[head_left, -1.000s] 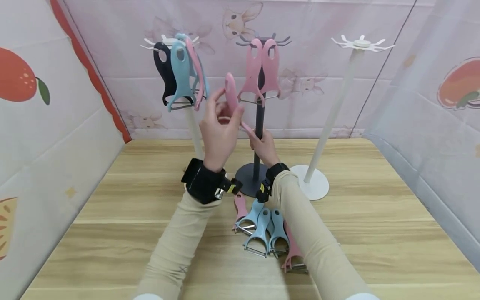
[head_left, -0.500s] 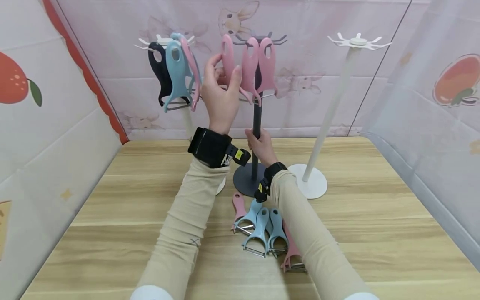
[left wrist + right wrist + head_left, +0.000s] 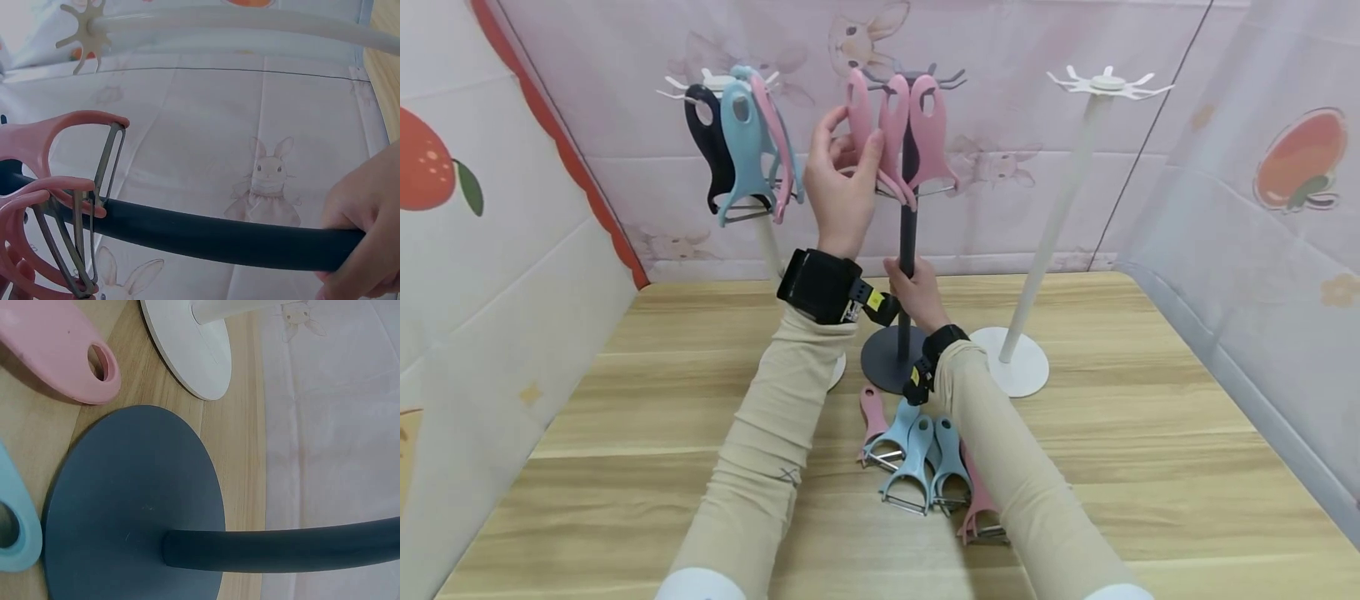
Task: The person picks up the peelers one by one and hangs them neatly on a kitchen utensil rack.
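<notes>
My left hand (image 3: pixel 842 179) pinches a pink peeler (image 3: pixel 859 108) by its handle, the handle's top level with the hooks of the dark stand (image 3: pixel 907 233). Two more pink peelers, one nearer (image 3: pixel 892 125) and one to its right (image 3: pixel 929 133), hang from that stand's hooks. Seen from the left wrist, pink peeler heads with metal blades (image 3: pixel 109 159) crowd around the pole. Lower down, my right hand (image 3: pixel 917 296) grips the dark pole, fingers wrapped round it. The right wrist view shows the stand's round base (image 3: pixel 134 500), but not the hand.
At left, a white stand (image 3: pixel 767 242) carries a black peeler (image 3: pixel 709 150), light blue ones (image 3: pixel 745 150) and a pink one (image 3: pixel 775 142). A bare white stand (image 3: pixel 1048 233) stands at right. Several blue and pink peelers (image 3: pixel 917 454) lie on the wooden table (image 3: pixel 1150 467) before the dark base.
My left hand has risen with the pink peeler, bringing it upright beside the two hanging ones at the hooks. My right hand has kept its grip on the pole.
</notes>
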Tool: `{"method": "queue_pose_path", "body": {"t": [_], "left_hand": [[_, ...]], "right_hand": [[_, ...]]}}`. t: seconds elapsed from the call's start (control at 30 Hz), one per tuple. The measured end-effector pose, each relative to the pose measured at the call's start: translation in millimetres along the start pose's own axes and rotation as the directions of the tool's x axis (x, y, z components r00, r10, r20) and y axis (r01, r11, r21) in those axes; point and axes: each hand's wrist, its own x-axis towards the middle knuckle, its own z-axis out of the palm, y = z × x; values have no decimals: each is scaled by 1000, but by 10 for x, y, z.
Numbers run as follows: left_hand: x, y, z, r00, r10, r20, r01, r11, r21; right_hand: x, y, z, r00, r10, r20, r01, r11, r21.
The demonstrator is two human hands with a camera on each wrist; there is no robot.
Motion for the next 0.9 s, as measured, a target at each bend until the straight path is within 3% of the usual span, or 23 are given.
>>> {"method": "queue_pose_path", "body": {"t": [0.23, 0.6, 0.9], "left_hand": [[-47, 131, -36, 998, -49, 33, 51, 997, -53], [-24, 92, -38, 995, -58, 87, 65, 995, -72], [-219, -6, -101, 990, -80, 118, 86, 995, -43]], "right_hand": [[-4, -2, 9, 1000, -6, -3, 6, 1000, -18], [0, -14, 4, 1000, -5, -1, 5, 1000, -7], [6, -3, 6, 1000, 13, -17, -14, 1000, -14]]}}
